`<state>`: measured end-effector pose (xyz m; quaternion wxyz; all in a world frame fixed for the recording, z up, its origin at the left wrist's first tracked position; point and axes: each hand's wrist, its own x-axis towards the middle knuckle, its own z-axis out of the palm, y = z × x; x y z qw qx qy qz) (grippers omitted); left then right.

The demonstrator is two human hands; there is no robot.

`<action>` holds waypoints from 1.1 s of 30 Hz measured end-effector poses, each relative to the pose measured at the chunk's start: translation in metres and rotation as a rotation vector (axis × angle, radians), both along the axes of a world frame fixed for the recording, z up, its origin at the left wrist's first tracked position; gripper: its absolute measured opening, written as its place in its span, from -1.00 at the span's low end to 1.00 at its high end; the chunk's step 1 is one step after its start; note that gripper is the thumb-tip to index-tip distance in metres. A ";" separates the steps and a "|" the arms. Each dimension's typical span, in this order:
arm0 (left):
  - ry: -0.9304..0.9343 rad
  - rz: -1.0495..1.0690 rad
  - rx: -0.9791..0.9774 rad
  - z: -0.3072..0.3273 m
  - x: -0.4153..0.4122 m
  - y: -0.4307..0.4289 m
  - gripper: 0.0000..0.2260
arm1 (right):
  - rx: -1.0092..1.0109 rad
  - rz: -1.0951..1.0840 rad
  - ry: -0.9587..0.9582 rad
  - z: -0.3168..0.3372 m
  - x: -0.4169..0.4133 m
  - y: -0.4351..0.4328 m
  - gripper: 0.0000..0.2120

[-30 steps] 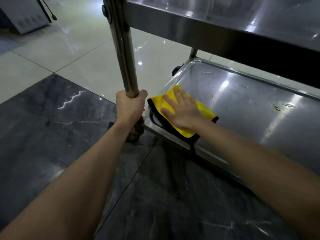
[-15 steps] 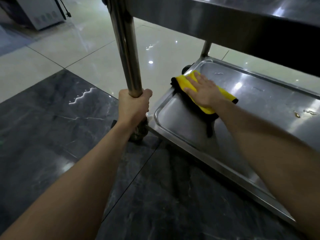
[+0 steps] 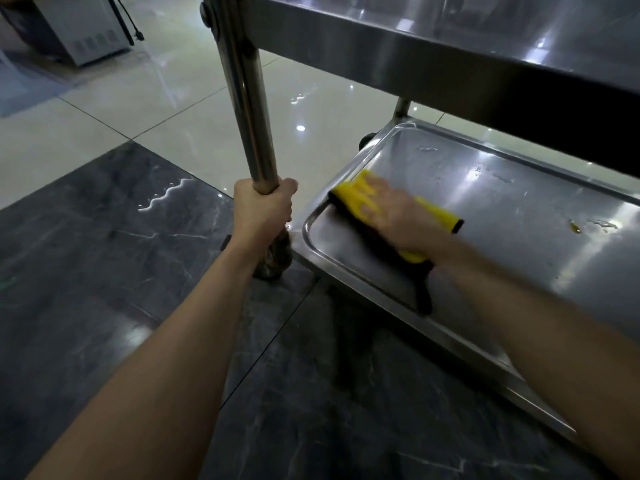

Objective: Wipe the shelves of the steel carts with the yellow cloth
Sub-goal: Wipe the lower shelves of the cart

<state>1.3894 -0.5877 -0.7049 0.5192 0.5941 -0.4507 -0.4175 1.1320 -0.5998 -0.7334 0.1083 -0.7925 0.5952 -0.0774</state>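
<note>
Left grip (image 3: 265,209) clenched round the steel cart's upright post (image 3: 249,109), low on it, just above the near caster (image 3: 273,261). Right grip (image 3: 398,220) released: fingers flat, blurred, pressing the yellow cloth (image 3: 438,214) onto the bottom shelf (image 3: 502,188). Cloth is folded with a black underside and sits at the shelf's 9 o'clock end, its 10 o'clock corner touching the raised rim. A black strip of it trails toward 5 o'clock, near the front rim. Small amber spot (image 3: 575,227) plus wet marks on the shelf at 3 o'clock from the cloth, well apart from it. Upper shelf (image 3: 415,39) overhangs at 12 o'clock. Dark marble floor tile (image 3: 104,271) under both forearms, pale tiles beyond. White appliance (image 3: 83,32) at 10 o'clock, far off.
</note>
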 end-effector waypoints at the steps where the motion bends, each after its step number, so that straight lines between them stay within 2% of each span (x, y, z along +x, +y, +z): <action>1: -0.011 0.004 -0.001 0.000 0.000 0.000 -0.77 | 0.016 -0.101 0.046 0.003 -0.018 -0.016 -0.42; 3: -0.012 0.019 -0.004 0.000 -0.002 -0.001 -0.80 | 0.054 -0.205 0.166 0.005 -0.038 -0.033 -0.43; 5: -0.009 0.043 -0.008 -0.003 -0.004 -0.001 -0.80 | 0.037 -0.213 0.159 0.004 -0.024 -0.023 -0.39; 9: 0.010 0.076 -0.005 -0.004 -0.004 -0.004 -0.84 | -0.059 0.116 0.069 -0.016 0.020 0.069 -0.26; 12: 0.016 0.072 -0.016 -0.006 -0.003 -0.006 -0.87 | -0.018 0.252 0.026 -0.015 0.014 0.105 -0.32; 14: 0.000 0.054 -0.013 -0.005 -0.002 -0.006 -0.86 | 0.013 0.183 0.027 -0.009 -0.010 0.085 -0.34; 17: -0.036 0.037 -0.001 -0.003 0.000 -0.008 -0.83 | 0.058 -0.145 0.069 0.007 -0.061 0.044 -0.32; 19: -0.043 0.040 0.007 -0.003 -0.002 -0.010 -0.81 | 0.085 -0.246 0.069 0.009 -0.069 0.043 -0.34; 21: -0.040 0.062 0.008 -0.004 -0.003 -0.011 -0.77 | 0.054 -0.138 0.031 0.001 -0.050 0.071 -0.37; 24: -0.034 0.082 0.016 -0.006 -0.001 -0.010 -0.78 | -0.037 0.245 -0.067 -0.024 -0.030 0.148 -0.41; 26: -0.041 0.071 0.017 -0.007 -0.002 -0.009 -0.81 | -0.022 0.297 -0.087 -0.023 -0.048 0.156 -0.41; 28: -0.063 0.058 0.029 -0.001 -0.006 -0.009 -0.79 | -0.019 0.060 -0.067 -0.012 -0.069 0.129 -0.37; 30: -0.050 0.097 0.033 0.005 -0.010 -0.003 -0.64 | 0.012 -0.227 -0.028 -0.008 -0.080 0.105 -0.34; 31: -0.041 0.159 0.036 0.007 -0.014 0.004 -0.53 | 0.014 -0.300 -0.008 -0.010 -0.082 0.098 -0.34; 33: -0.210 0.367 -0.043 -0.001 -0.028 0.033 -0.41 | 0.007 -0.308 -0.001 -0.016 -0.080 0.097 -0.35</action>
